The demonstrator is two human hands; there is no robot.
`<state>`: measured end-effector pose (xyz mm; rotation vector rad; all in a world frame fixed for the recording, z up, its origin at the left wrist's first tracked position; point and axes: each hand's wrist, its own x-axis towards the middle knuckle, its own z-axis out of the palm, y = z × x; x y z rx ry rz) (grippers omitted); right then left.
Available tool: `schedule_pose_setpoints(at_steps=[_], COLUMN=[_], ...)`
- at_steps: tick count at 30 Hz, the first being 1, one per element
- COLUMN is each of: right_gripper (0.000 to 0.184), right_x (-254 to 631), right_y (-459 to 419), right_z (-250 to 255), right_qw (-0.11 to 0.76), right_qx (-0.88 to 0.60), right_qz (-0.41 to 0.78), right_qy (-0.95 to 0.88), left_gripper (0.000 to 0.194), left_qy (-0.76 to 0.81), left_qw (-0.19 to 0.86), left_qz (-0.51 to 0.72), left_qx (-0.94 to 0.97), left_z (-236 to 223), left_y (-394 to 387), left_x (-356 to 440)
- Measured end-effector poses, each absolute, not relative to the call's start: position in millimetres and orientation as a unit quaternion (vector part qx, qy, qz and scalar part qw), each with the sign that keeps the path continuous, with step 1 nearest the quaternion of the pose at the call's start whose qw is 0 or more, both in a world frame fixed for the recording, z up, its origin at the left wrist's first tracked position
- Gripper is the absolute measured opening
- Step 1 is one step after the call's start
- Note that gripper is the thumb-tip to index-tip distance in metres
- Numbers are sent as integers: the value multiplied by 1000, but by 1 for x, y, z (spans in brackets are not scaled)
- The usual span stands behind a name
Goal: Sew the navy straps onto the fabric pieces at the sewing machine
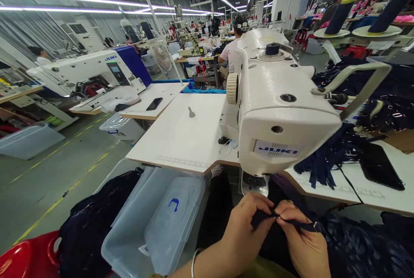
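Observation:
Low in the view, just under the head of a white sewing machine [287,127], both hands meet with their fingertips close together. My left hand [247,222] pinches one part of a narrow dark navy strap [263,216]. My right hand [299,235] grips the strap a little further right, where it runs out past the fingers to a small shiny metal piece [315,225]. Between the thumbs shows a tiny glint, too small to name. Dark navy lacy fabric [362,243] lies to the right of my right hand.
A white worktable [181,140] bears a small metal key-like piece [190,112]. Left below stand a clear plastic bin [129,235] and a red stool [29,256]. On the right are a phone [381,165] and navy straps [339,153]. A co-worker [231,51] sits ahead.

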<state>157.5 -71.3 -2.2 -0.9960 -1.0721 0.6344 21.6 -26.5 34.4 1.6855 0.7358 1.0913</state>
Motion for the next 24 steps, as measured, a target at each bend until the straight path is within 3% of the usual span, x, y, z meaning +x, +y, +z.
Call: schedule_pose_setpoints(at_steps=[6, 12, 18, 24], right_gripper=[15, 5, 32, 37], right_x=[157, 163, 171, 173], right_y=[-70, -75, -66, -53], right_z=[0, 8, 23, 25], right_qw=[698, 631, 530, 522], right_qx=[-453, -546, -593, -575], right_qz=[267, 322, 499, 515], right_qy=[-486, -447, -345, -363], left_gripper=[34, 4, 35, 40], left_qy=[356, 387, 392, 375], left_qw=[501, 503, 722, 749], left_qz=[403, 369, 297, 308], left_qx=[679, 679, 487, 452], left_z=[32, 37, 41, 37], left_y=[-27, -25, -22, -20], left_x=[20, 17, 17, 18])
